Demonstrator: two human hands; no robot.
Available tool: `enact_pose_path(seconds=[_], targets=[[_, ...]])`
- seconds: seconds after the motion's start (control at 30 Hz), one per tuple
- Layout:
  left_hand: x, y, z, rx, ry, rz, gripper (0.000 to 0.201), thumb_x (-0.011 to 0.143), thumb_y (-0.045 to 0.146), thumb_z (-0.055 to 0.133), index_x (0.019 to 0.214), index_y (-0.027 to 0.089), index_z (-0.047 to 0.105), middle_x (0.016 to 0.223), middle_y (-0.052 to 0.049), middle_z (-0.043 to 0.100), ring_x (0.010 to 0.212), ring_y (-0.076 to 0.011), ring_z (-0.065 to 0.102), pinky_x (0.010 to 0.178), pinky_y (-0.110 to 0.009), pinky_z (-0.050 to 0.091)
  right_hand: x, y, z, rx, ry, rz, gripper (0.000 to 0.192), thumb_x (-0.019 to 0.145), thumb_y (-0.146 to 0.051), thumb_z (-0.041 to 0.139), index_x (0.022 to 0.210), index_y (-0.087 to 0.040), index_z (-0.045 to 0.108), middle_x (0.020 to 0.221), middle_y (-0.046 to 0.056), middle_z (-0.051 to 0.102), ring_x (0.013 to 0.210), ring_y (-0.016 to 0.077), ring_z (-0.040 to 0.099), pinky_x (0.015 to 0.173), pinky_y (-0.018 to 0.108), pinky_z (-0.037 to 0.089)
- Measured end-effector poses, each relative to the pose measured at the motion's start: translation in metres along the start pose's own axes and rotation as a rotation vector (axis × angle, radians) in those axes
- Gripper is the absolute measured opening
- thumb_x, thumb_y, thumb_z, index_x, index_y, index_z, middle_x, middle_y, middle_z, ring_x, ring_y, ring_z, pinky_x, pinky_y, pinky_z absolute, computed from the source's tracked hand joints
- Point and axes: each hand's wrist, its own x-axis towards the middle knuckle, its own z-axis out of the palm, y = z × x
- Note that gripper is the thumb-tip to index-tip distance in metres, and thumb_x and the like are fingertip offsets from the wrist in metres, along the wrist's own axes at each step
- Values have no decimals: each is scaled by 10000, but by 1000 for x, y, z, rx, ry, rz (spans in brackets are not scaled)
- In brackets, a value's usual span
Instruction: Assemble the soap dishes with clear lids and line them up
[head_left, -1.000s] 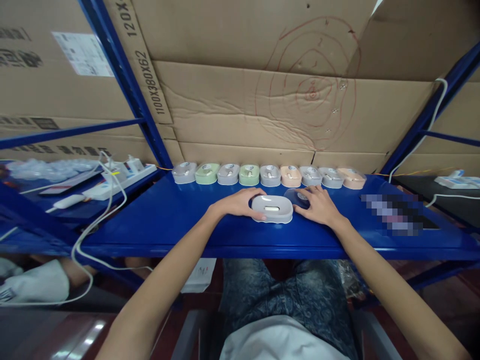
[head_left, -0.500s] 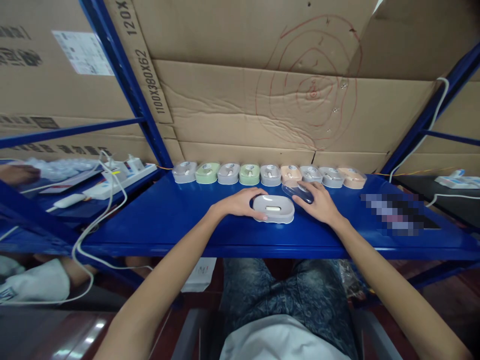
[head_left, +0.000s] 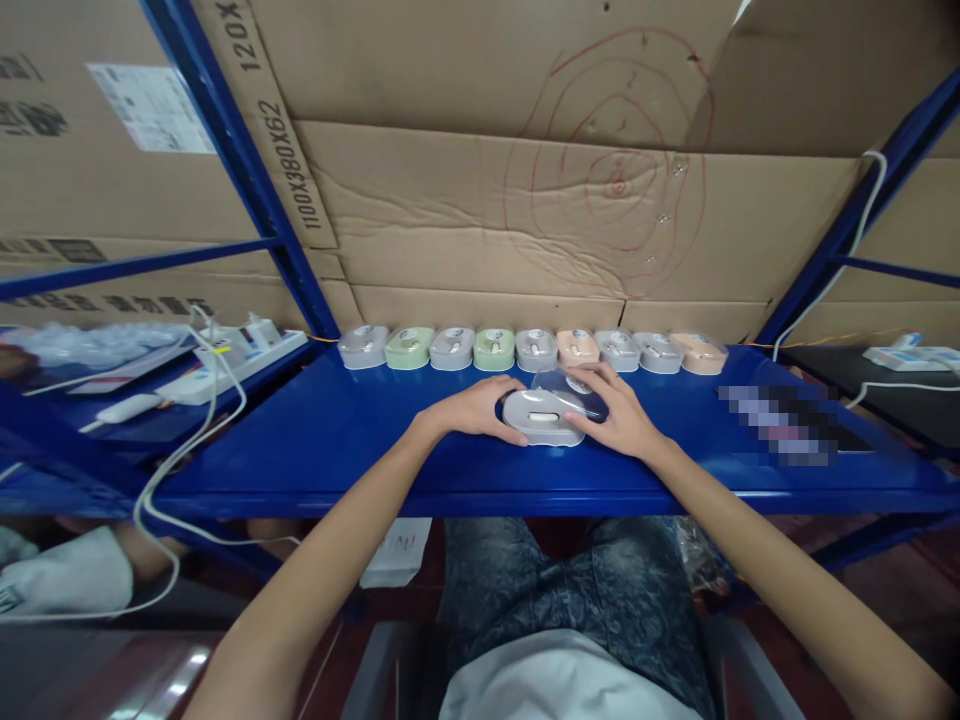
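Note:
A grey oval case with a small white part in its middle lies on the blue shelf. My left hand grips its left end. My right hand holds a clear plastic lid tilted over the case's right half, touching it. Behind them a row of several closed small cases, grey, green and peach, lines the back of the shelf.
Cardboard boxes wall the back. On the left shelf lie a white power strip with a cable hanging down, and plastic bags. Another strip is at the far right. A blurred patch lies right of my hands.
My right hand lifted the clear lid from the shelf beside the case and brought it left over the grey case. My left hand kept hold of the case.

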Motion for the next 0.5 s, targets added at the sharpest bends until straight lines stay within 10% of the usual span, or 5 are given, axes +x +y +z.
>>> enact_pose_path(seconds=[0.5], targets=[[9, -9, 20, -29, 65, 27, 949, 602, 745, 992, 1347, 230, 707, 1323, -135, 703, 1292, -398, 640, 1122, -564, 508, 1, -4, 12, 54, -150, -116, 623, 1030, -611, 737, 1578, -330, 636, 1566, 154, 581, 1422, 386, 646, 1194, 634, 564]])
